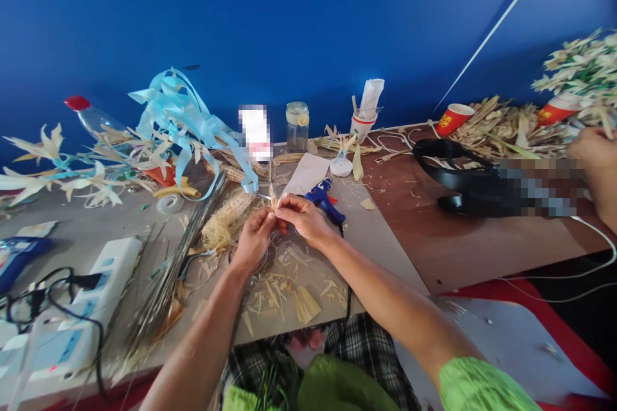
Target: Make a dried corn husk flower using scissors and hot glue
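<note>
At the middle of the table my left hand (256, 236) and my right hand (304, 217) meet, fingertips pinched together. Between them a small pale corn husk piece (273, 195) sticks upward, gripped by both. Its lower end is hidden by the fingers. Just beyond my right hand lies a blue glue gun (326, 200) with a red trigger. To the left of my left hand is a bundle of pale fibre (224, 223). Cut husk scraps (284, 286) are scattered on the table below both hands.
A bundle of thin wires (178, 270) and a white power strip (99, 302) lie to the left. Blue ribbon (168, 109) and husk flowers stand behind. A glass jar (297, 128) and paper cup (361, 127) are at the back. Another person's hand (598, 167) is at the right, near a black strap (443, 148).
</note>
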Motion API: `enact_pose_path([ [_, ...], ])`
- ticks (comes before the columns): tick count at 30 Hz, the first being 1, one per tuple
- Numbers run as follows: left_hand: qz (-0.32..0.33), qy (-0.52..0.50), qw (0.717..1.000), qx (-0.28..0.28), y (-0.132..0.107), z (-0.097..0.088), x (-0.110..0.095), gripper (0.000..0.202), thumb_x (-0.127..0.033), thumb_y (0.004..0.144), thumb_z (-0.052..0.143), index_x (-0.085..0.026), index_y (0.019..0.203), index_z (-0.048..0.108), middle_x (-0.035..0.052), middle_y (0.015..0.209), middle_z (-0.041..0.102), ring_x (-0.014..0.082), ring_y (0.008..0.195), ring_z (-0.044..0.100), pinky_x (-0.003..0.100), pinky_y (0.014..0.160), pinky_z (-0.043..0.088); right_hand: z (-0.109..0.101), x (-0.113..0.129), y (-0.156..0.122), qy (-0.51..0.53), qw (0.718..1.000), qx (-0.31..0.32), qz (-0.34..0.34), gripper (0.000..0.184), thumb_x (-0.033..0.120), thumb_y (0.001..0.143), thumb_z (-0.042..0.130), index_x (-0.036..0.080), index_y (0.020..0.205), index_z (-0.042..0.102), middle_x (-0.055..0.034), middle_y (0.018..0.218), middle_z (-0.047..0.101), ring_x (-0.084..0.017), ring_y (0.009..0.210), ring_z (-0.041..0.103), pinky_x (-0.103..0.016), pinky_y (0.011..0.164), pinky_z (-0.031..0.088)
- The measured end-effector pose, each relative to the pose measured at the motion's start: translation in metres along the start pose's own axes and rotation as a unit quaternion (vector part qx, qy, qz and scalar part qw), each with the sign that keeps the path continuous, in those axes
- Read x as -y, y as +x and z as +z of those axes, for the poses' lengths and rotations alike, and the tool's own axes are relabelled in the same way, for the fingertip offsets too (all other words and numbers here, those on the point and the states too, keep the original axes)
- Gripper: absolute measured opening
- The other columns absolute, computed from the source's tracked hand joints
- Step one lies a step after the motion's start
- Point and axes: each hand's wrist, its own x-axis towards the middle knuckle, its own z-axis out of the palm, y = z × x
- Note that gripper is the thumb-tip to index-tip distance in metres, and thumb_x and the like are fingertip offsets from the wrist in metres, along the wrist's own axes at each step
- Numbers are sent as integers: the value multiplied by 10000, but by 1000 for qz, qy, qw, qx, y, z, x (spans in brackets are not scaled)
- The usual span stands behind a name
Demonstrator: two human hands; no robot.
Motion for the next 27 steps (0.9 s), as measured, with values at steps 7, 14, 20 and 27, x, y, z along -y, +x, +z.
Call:
enact_pose_path([
  [7,16,35,999,-13,-3,4,-4,218,-369,798,610,-158,745,612,2,654,583,110,593,525,240,627,440,-3,-2,0,2,999,38,-5,216,345,698,688,179,674,552,36,620,492,-91,514,460,-251,514,394],
  [14,51,-60,987,-142,-2,2,-9,218,-403,801,606,-187,803,582,-30,649,543,81,560,502,210,573,436,-24,-1,8,20,996,-82,-25,302,373,665,719,182,874,614,21,723,529,-78,579,420,-228,550,328],
  [20,56,-127,975,-171,-2,2,-19,185,-346,768,657,-195,775,551,-57,631,500,57,522,457,214,614,464,-30,1,8,17,996,-79,-33,302,398,644,748,182,668,538,37,623,472,-76,536,351,-235,532,279],
  [27,61,-167,968,-180,-4,3,-28,183,-274,712,711,-193,774,558,-58,662,568,59,534,504,283,755,503,-26,-2,6,-19,1000,-7,-10,348,479,714,682,187,620,519,30,603,448,-92,532,368,-248,529,266],
])
